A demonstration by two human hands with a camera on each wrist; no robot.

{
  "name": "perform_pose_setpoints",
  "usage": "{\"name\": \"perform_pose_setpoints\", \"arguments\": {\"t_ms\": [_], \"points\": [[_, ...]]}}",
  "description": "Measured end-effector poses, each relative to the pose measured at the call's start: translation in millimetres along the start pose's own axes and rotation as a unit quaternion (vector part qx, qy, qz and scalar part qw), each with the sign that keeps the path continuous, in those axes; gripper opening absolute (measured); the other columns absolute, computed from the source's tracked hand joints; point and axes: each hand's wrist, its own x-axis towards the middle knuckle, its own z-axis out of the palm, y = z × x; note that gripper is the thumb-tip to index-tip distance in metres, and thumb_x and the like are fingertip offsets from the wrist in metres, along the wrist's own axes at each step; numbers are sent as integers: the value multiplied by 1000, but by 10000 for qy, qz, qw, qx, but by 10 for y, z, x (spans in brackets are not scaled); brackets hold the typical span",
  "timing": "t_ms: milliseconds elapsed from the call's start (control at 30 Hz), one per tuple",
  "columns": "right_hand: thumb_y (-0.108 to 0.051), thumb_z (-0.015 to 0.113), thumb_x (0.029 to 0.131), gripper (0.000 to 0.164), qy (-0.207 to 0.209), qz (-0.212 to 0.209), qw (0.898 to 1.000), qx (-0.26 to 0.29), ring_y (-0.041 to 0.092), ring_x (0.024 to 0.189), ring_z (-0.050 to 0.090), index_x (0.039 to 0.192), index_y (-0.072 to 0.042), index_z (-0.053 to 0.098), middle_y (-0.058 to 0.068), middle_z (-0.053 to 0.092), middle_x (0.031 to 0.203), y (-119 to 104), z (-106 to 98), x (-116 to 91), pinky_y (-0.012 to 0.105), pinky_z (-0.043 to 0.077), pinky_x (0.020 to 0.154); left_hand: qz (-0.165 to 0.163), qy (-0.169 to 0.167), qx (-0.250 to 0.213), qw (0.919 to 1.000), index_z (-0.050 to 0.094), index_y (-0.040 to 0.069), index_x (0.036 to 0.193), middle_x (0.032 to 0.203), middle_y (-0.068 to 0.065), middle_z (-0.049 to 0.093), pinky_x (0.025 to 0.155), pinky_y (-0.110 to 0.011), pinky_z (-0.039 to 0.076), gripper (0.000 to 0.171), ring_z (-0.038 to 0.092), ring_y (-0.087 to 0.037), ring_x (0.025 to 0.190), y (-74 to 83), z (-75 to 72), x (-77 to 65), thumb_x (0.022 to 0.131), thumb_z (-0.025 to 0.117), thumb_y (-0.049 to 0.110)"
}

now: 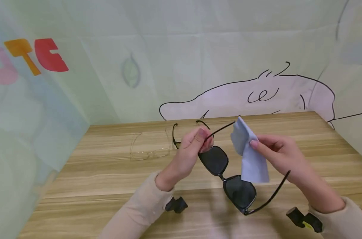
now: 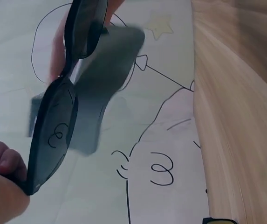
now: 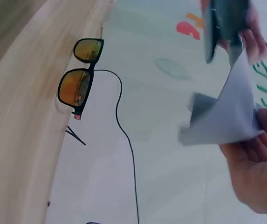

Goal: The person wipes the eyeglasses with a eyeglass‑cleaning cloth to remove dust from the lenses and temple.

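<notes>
Black-framed sunglasses (image 1: 214,160) with dark lenses are held up above the table, both temple arms unfolded. My left hand (image 1: 190,151) grips them by one temple arm, close to the hinge. A light blue cleaning cloth (image 1: 254,162) hangs folded from my right hand (image 1: 283,156), pinched between thumb and fingers. In the head view the cloth overlaps the edge of the lower lens; whether it touches the lens I cannot tell. The left wrist view shows the sunglasses (image 2: 54,126) edge-on with the cloth (image 2: 100,93) behind them. In the right wrist view the cloth (image 3: 226,112) droops from the fingers.
On the wooden table (image 1: 109,186), thin-framed clear glasses (image 1: 151,153) lie at the left. Beside them, partly behind my left hand, are black-framed glasses (image 1: 175,142), whose orange-tinted lenses (image 3: 75,86) show in the right wrist view. A printed backdrop (image 1: 169,66) rises behind the table.
</notes>
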Motion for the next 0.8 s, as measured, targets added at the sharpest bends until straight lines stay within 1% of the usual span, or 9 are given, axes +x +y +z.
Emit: {"name": "perform_pose_setpoints", "arguments": {"t_ms": [67,100,167,233,300,333,533,667,800], "points": [[-6,63,89,19,192,-1202,9908,-591,12,73,64,107,2,67,13,68,92,-33,99,39,23,53,60,-71,11,-139,9999,37,-8,76,68,-6,33,61,-23,30,61,34,-12,63,15,32,4,93,38,51],[-5,62,90,18,170,-1866,9791,-786,13,76,66,106,1,68,13,69,93,-36,152,65,22,53,62,-90,12,-228,9997,36,-8,76,67,-6,33,60,-23,29,61,33,-12,62,22,48,7,93,37,51],[-8,57,93,18,-11,-3103,9444,-1085,17,85,67,105,0,68,14,69,98,-18,253,111,20,52,72,-144,54,-385,9991,34,-7,75,67,-5,32,60,-23,28,60,32,-12,61,35,78,12,93,37,50],[-17,49,98,27,-310,-3808,9160,-1225,21,96,65,109,-1,67,15,67,104,3,319,140,19,48,83,-242,170,-545,9981,34,-4,75,66,-3,32,59,-23,27,56,32,-12,60,42,100,12,92,37,49],[-22,43,100,33,-590,-4061,9037,-1218,24,102,63,111,-1,66,17,66,108,19,357,148,21,46,88,-395,329,-741,9959,35,0,75,67,-1,32,59,-23,27,50,31,-11,60,50,117,10,92,38,47],[-23,41,101,35,-704,-4091,9018,-1202,24,104,62,111,-1,66,17,65,109,24,363,146,22,45,90,-465,406,-829,9946,36,3,74,67,0,32,59,-22,27,47,32,-10,60,52,122,8,92,38,47],[-22,40,101,33,-1278,-4060,8984,-1084,25,111,58,117,-3,63,16,62,116,16,358,132,24,43,94,-629,419,-1041,9917,38,8,75,67,1,31,58,-22,25,41,31,-11,60,66,143,3,96,37,43],[-22,38,101,34,-1382,-4128,8927,-1165,23,113,57,118,-3,62,16,61,118,10,380,121,24,41,95,-640,335,-953,9928,38,8,75,67,1,31,59,-22,25,41,30,-11,59,58,147,1,96,36,43],[-22,38,101,35,-1399,-4035,8974,-1106,24,115,56,118,-3,62,17,61,118,13,407,110,25,41,96,-617,319,-921,9933,38,8,75,66,1,31,59,-22,26,39,30,-11,60,49,132,0,100,33,37]]}}
